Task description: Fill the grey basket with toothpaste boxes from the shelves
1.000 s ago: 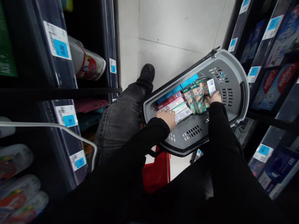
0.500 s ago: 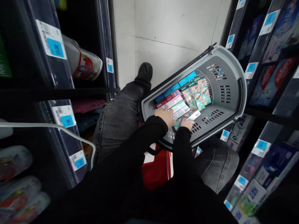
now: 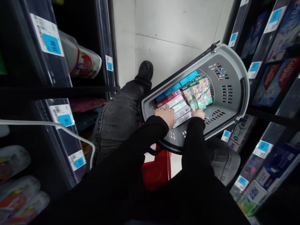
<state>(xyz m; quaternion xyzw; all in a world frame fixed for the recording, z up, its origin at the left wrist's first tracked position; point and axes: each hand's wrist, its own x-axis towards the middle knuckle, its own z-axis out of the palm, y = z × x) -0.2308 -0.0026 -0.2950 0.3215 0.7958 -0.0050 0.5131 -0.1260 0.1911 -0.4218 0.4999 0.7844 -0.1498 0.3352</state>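
Inside a grey shopping basket (image 3: 231, 62) lies a row of toothpaste-like boxes (image 3: 181, 107), red, pink and white. Across their near-left ends rests my left hand (image 3: 166, 116), fingers apart, thumb on a white box. My right hand (image 3: 198, 114) is at the lower edge of the colourful patterned packs (image 3: 202, 93), its fingers closed on one edge; the fingertips are partly hidden. Blue boxes (image 3: 184, 81) line the basket's far side. A white box (image 3: 182, 119) is at the near end of the row, beside my right hand.
Shelves with price tags (image 3: 52, 42) and bottles stand at the left. Toothpaste boxes (image 3: 269, 81) fill the right shelves. My legs (image 3: 117, 118) are on both sides of the basket; a red item (image 3: 157, 170) is below it. A white cable (image 3: 70, 132) hangs at the left.
My right hand has moved right and up from the white box to the patterned packs. That white box now lies in line with the row. My left hand has stayed in place.
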